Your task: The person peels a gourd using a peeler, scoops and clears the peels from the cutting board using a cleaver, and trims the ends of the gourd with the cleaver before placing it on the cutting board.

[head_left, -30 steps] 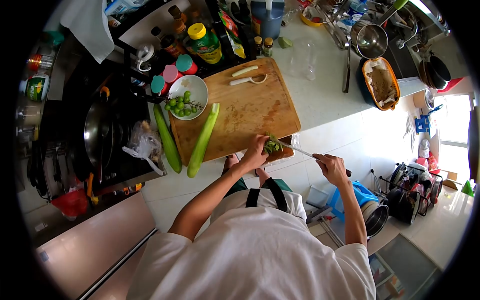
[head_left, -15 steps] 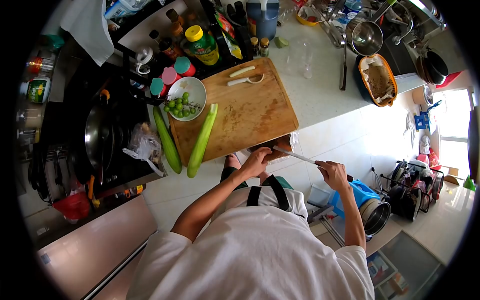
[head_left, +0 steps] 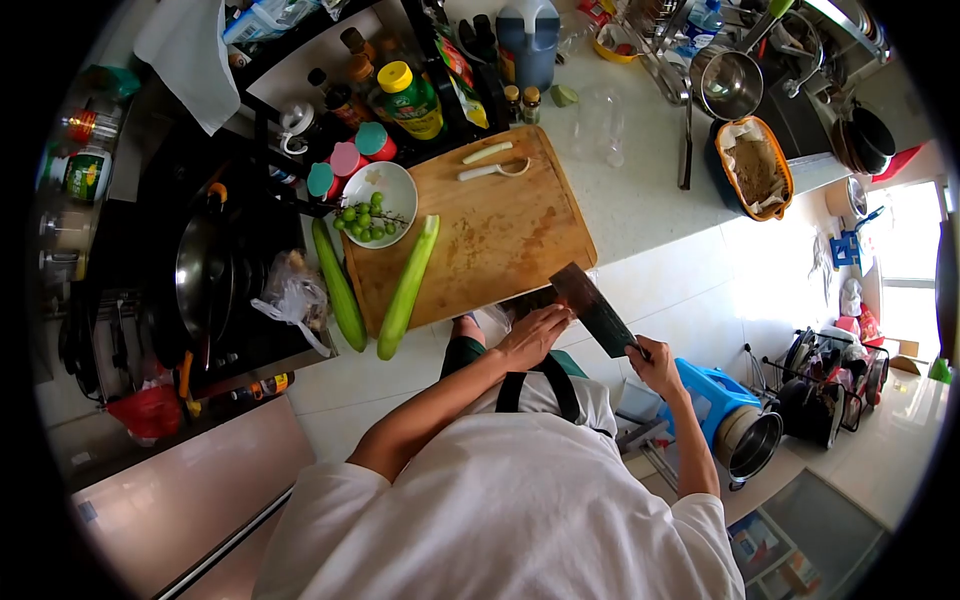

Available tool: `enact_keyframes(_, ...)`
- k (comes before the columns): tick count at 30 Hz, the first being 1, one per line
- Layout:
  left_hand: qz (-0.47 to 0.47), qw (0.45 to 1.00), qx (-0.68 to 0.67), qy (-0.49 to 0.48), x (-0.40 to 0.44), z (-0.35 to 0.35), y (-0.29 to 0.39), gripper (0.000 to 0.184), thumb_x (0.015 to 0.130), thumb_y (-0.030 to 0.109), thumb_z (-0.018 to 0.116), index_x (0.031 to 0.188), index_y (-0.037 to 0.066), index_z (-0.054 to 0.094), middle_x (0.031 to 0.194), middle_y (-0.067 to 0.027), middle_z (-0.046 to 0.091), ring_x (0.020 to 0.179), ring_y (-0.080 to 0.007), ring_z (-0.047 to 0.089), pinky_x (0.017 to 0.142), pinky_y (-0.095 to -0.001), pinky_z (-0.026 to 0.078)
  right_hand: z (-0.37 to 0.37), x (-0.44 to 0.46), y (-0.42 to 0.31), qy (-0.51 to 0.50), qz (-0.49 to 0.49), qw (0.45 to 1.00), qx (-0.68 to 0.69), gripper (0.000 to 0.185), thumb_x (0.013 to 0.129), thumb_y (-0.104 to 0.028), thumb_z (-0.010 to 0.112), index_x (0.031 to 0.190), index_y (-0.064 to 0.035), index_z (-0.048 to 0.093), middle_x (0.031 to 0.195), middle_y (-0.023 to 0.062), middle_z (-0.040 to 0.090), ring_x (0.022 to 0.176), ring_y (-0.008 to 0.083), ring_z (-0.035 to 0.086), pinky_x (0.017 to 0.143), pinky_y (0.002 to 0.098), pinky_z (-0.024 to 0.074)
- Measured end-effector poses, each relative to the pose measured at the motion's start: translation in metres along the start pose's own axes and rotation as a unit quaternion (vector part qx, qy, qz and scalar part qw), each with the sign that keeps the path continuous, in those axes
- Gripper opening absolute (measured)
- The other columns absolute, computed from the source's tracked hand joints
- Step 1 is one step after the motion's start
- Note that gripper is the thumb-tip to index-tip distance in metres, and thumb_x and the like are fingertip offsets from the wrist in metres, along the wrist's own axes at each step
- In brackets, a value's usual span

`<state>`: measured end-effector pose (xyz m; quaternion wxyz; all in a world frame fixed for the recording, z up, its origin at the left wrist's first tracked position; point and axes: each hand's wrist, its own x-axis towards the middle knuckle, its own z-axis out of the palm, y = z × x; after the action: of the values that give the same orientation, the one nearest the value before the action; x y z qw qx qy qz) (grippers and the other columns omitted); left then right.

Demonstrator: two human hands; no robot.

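Observation:
My right hand [head_left: 655,366] is closed round the handle of a cleaver [head_left: 598,316], held in front of my body below the counter's edge. Its broad dark blade points up and left, the flat side facing me. My left hand [head_left: 535,338] is at the blade's far end, fingers stretched out and the fingertips at the metal. Whether they press on it I cannot tell. Beyond both hands lies a wooden cutting board [head_left: 505,225]. On its left part rests a light green peeled gourd [head_left: 408,288], and beside the board a darker green one [head_left: 339,285].
A white bowl [head_left: 382,182] of green grapes [head_left: 368,215] sits on the board's left corner. A peeler [head_left: 493,170] lies near its back edge. Left is a stove with a wok [head_left: 200,270]; right, a lined orange basket [head_left: 755,168]. A blue stool [head_left: 705,395] stands by my right arm.
The cleaver has turned from edge-on to flat side towards me. My right hand has shifted slightly down and left; my left hand has moved right and down, its fingers now stretched.

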<state>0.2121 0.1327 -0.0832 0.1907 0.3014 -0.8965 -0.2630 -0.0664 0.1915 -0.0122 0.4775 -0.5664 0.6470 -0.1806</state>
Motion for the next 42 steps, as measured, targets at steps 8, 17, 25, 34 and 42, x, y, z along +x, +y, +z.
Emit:
enact_keyframes(8,-0.138,0.987,-0.015,0.081,-0.040,-0.041,-0.019,0.044,0.069,0.001,0.063,0.113,0.000,0.060,0.124,-0.0174,0.052,0.117,-0.0352,0.049,0.098,-0.0423,0.041,0.005,0.010,-0.039,0.073,-0.091,0.987,-0.113,0.029,0.084,-0.014,0.063,0.113,-0.0116,0.065,0.069,0.0118,0.057,0.057,0.0284,0.054,0.056,0.0370,0.0426)
enact_keyframes(17,-0.444,0.864,0.118,0.206,-0.138,-0.111,-0.063,0.066,0.077,0.013,0.070,0.134,-0.001,0.040,0.126,-0.0222,0.046,0.114,-0.0409,0.046,0.096,-0.0465,0.039,0.037,0.057,-0.034,0.136,-0.206,0.959,-0.137,0.041,0.079,-0.003,0.065,0.119,-0.0120,0.063,0.085,0.0110,0.057,0.075,0.0294,0.058,0.064,0.0394,0.0464)
enact_keyframes(25,-0.406,0.871,0.215,0.172,-0.117,-0.131,-0.058,0.058,0.079,0.013,0.070,0.130,0.002,0.045,0.118,-0.0190,0.051,0.108,-0.0381,0.050,0.090,-0.0442,0.043,0.049,0.089,-0.056,0.119,-0.198,0.966,-0.118,0.040,0.085,-0.008,0.059,0.125,-0.0083,0.056,0.089,0.0165,0.060,0.074,0.0354,0.059,0.065,0.0412,0.0474)
enact_keyframes(34,-0.354,0.907,0.103,0.205,0.000,-0.099,-0.148,0.007,0.080,0.007,0.061,0.081,0.001,0.060,0.077,-0.0194,0.059,0.077,-0.0384,0.059,0.067,-0.0447,0.047,0.042,0.084,-0.101,0.083,-0.137,0.987,-0.020,0.029,0.091,-0.013,0.057,0.116,-0.0011,0.060,0.087,0.0186,0.064,0.066,0.0290,0.060,0.063,0.0346,0.0472)
enact_keyframes(42,-0.385,0.906,0.066,0.162,0.014,-0.087,-0.179,0.011,0.076,0.004,0.056,0.066,0.000,0.057,0.067,-0.0227,0.058,0.071,-0.0428,0.059,0.065,-0.0491,0.047,0.033,0.054,-0.086,0.106,-0.097,0.989,-0.030,0.028,0.090,-0.012,0.057,0.116,-0.0007,0.060,0.089,0.0192,0.065,0.066,0.0287,0.059,0.063,0.0350,0.0472)
